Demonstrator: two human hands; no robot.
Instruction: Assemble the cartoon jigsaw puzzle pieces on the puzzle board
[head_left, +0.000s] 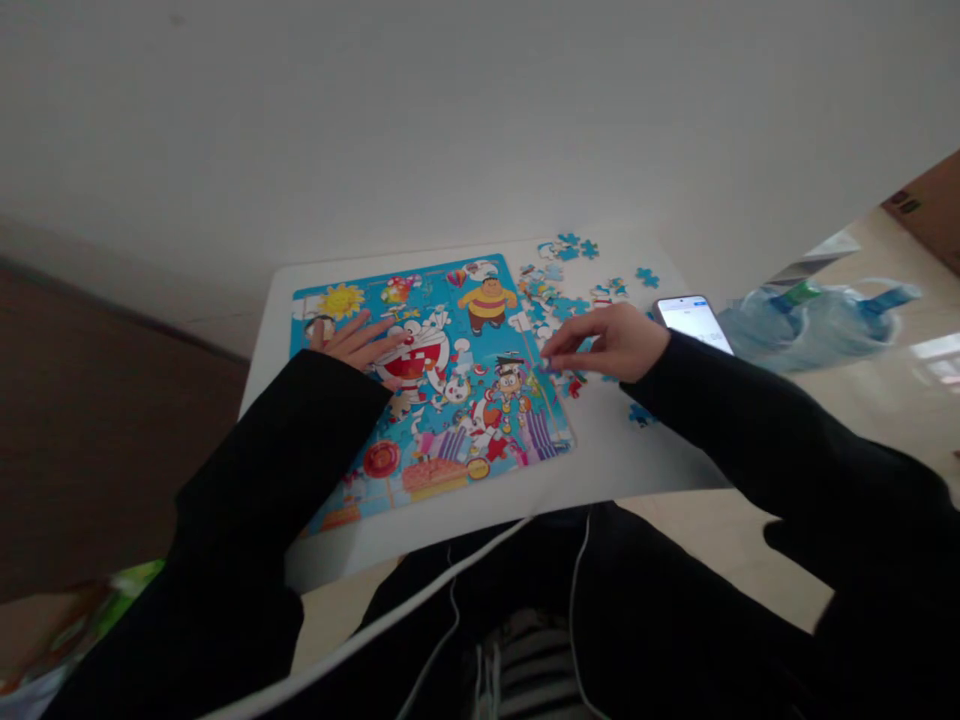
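Wall (480, 120): pale grey, behind tabletop's back edge.
Tabletop (600, 460): white; carries board, pieces, phone.
Puzzle board (360, 284): covers tabletop's left half, near left edge, reaching toward front-left corner; mostly blue cartoon print, sun at board's back-left corner, yellow-shirted figure toward back-right.
Water bottles (840, 330): large, clear bluish, on floor beyond tabletop's right edge.
Left hand (352, 348): palm down on board's left half, fingers spread apart, gripping nothing.
Right hand (600, 345): over board's right edge; thumb and fingertip together, clamped on small piece.
Phone (694, 318): screen lit, at tabletop's right edge, partly behind right sleeve; screen text unreadable.
Loose pieces (551, 297): jumbled between board's right edge and phone, some near tabletop's back edge, partly hidden by right hand.
Stray piece (640, 414): blue, just beside right sleeve, toward tabletop's right edge.
Held piece (546, 364): tiny, bluish, blurred, at board's right edge.
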